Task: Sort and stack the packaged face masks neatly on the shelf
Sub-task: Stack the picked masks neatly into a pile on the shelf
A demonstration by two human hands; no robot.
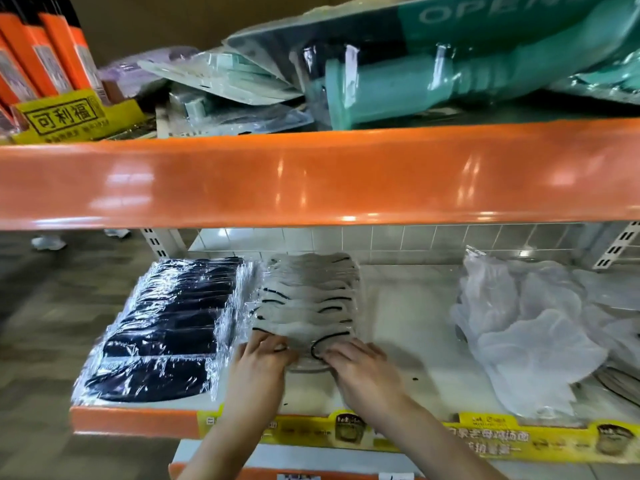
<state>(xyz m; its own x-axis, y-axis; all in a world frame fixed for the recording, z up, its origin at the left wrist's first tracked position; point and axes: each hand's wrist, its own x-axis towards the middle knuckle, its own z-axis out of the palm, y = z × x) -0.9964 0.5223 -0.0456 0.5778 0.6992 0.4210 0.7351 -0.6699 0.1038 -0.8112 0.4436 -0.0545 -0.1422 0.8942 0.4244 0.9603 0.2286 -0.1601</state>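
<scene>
**Both hands on the grey mask row, lower shelf**

Head view: left hand (258, 355) and right hand (360, 367) curled over the nearest pack in a row of grey masks with black ear loops (308, 299), on the lower shelf (408, 313). Just left, touching: wrapped black masks (169, 327). Well right: loose pile of white masks (526, 334). Yellow edge strip (485, 441) (print blurred). Above, yellow box reading 可利福 (62, 116); teal package (450, 46), "OPEN" legible.

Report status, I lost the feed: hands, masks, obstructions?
Left hand and right hand both on front grey mask pack. Black mask row alongside. Loose white masks right, unsorted.
</scene>
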